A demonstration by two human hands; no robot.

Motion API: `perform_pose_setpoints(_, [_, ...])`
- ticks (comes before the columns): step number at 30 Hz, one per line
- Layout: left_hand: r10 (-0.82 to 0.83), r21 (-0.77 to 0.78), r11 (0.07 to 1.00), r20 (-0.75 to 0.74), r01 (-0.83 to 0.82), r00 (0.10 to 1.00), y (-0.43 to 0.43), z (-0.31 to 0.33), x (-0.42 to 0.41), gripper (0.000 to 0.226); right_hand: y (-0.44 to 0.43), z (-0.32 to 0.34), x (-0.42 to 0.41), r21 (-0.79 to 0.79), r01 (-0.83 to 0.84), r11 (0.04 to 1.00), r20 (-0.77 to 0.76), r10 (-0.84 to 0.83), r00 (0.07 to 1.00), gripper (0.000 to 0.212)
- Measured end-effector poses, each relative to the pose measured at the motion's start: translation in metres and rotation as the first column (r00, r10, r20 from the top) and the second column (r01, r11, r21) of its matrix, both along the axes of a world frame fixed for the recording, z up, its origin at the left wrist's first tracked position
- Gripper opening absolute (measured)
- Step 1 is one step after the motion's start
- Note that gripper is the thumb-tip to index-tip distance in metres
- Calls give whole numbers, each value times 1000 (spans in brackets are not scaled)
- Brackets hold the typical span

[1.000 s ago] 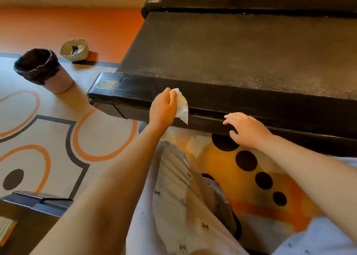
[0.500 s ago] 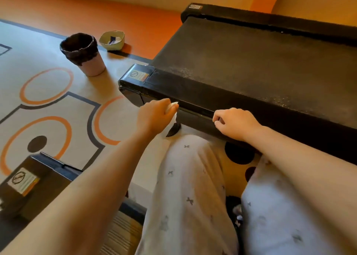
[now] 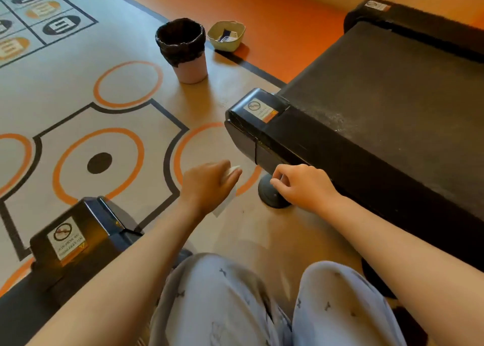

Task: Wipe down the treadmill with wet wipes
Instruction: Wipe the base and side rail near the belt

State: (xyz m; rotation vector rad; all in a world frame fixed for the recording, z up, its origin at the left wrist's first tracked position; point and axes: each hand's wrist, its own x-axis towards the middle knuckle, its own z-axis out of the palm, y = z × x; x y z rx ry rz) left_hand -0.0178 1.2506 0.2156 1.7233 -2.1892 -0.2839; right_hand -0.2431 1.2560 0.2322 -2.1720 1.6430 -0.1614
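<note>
Wipe in the left hand, off the treadmill's near corner

Nearest are the person's knees [image 3: 222,301] in pale patterned trousers, with another black machine's corner [image 3: 76,238] at the left. Beyond them the hands are apart: the left hand [image 3: 208,185] pinches a white wet wipe [image 3: 227,191] over the patterned floor [image 3: 125,125], just clear of the treadmill [image 3: 366,104]. The right hand [image 3: 305,185] has curled fingers by the machine's side rail, above its round foot [image 3: 267,197]; whether it grips the rail cannot be told. Farther off stand a bin [image 3: 184,49] lined in black and a small basket [image 3: 227,37].
</note>
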Motion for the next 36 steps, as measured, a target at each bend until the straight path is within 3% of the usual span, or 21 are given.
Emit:
perform_pose_setpoints(3, [89, -97, 991, -22, -90, 996, -22, 3, 29, 42, -49, 4, 24, -84, -111, 990, -16, 110, 994, 25])
perform_pose_setpoints(6, [121, -87, 989, 12, -120, 993, -35, 14, 44, 41, -89, 19, 35, -138, -190, 972, -55, 184, 981, 24])
perform_pose_setpoints(13, [165, -54, 984, -82, -170, 983, -80, 84, 45, 41, -154, 101, 47, -172, -198, 965, -87, 186, 979, 21])
perform_pose_setpoints(18, [237, 16, 971, -244, -240, 940, -104, 136, 59, 32, -173, 161, 55, -32, -110, 993, -49, 109, 993, 19])
perform_pose_setpoints(22, [243, 72, 970, -382, -234, 892, -128, 179, 68, 31, -180, 197, 78, 198, -27, 980, 197, -13, 980, 23])
perform_pose_setpoints(25, [238, 113, 971, -488, -209, 840, -156, 205, 63, 30, -187, 207, 95, 400, -89, 912, 346, -61, 936, 46])
perform_pose_setpoints(28, [278, 269, 954, -647, -128, 710, -194, 228, 53, 27, -201, 207, 109, 539, -159, 827, 496, -159, 853, 55])
perform_pose_setpoints(30, [351, 413, 910, -732, -30, 584, -227, 244, 50, 28, -218, 217, 116, 615, -140, 776, 645, -393, 655, 52])
perform_pose_setpoints(32, [429, 505, 862, -771, 42, 470, -257, 261, 51, 28, -237, 234, 122, 670, -116, 733, 693, -562, 452, 59])
perform_pose_setpoints(34, [502, 570, 816, -780, 96, 373, -288, 277, 50, 28, -259, 251, 123, 670, -90, 736, 700, -588, 404, 69])
perform_pose_setpoints(36, [565, 606, 780, -788, 155, 244, -312, 292, 50, 27, -277, 270, 124, 667, -15, 745, 688, -609, 395, 64])
